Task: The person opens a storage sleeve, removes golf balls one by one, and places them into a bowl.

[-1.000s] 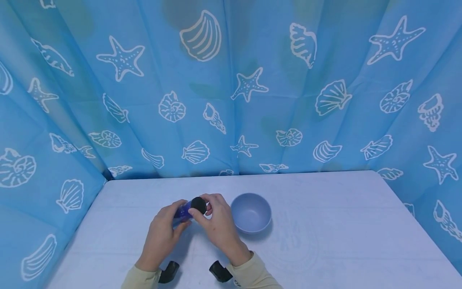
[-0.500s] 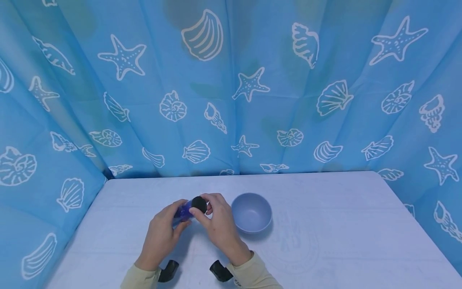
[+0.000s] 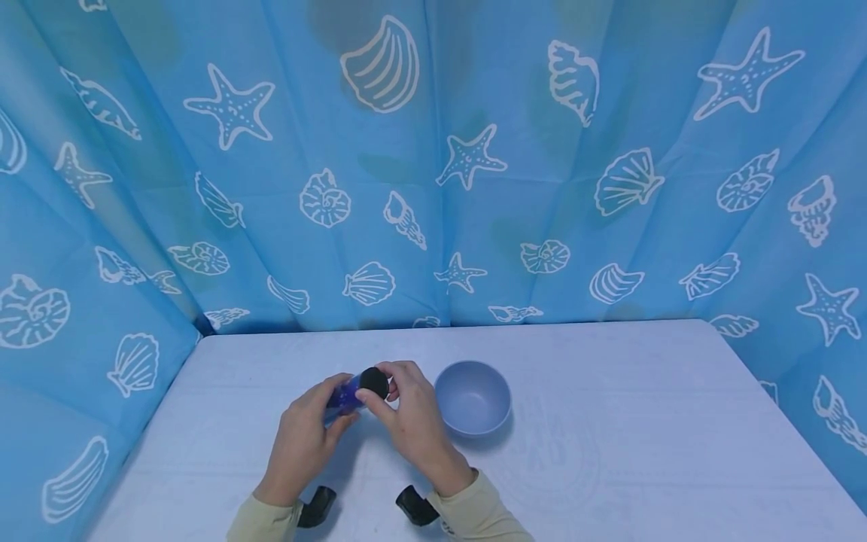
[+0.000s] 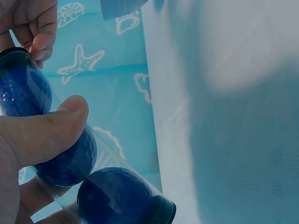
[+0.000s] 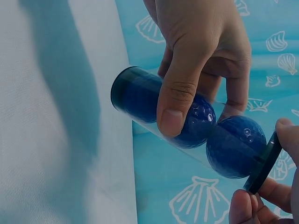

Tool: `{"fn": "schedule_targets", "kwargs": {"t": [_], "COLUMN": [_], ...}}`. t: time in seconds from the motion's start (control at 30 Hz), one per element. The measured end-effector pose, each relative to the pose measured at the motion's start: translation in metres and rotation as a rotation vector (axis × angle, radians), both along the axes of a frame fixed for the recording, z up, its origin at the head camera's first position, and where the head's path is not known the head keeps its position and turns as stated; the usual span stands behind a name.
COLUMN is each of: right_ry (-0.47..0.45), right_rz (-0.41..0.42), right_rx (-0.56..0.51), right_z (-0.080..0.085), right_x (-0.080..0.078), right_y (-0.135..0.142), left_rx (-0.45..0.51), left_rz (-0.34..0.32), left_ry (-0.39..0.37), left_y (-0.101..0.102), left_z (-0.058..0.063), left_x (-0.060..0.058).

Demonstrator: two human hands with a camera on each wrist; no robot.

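Observation:
Above the table, my left hand point(image 3: 301, 440) grips a clear tube point(image 3: 346, 393) with dark caps at both ends. Three blue dimpled balls that look like golf balls point(image 5: 236, 147) sit in a row inside it. My right hand point(image 3: 415, 429) pinches the black cap point(image 3: 374, 385) at the upper end between thumb and fingers. In the right wrist view this cap point(image 5: 264, 168) is on the tube's end, with the nearest ball right beside it. The left wrist view shows the left thumb point(image 4: 51, 135) across the tube; the far capped end points down and right.
A light blue bowl point(image 3: 473, 399) stands on the white table point(image 3: 643, 421) just right of my right hand. Black camera pieces point(image 3: 317, 507) hang at both wrists. A blue curtain point(image 3: 433, 188) with white shell and starfish prints encloses the table's back and sides.

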State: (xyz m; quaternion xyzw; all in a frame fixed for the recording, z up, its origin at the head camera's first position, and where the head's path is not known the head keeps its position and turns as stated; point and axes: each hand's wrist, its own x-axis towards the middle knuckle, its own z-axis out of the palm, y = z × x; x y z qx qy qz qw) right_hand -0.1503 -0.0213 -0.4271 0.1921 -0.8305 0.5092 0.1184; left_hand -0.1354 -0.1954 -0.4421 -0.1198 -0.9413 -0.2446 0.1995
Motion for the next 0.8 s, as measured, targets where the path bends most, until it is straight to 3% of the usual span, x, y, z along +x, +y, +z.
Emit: {"fn": "schedule_targets", "kwargs": {"t": [0.8], "right_ry": [-0.051], "right_rz": [0.043], "right_rx": [0.065], "right_z": [0.0027], "right_x": [0.0004], "right_y": [0.0026], "left_rx": [-0.022], "left_rz": [-0.022], "left_ry": [-0.018], "left_y": [-0.0014], "left_z": [0.0022], "left_x": [0.0016]}}
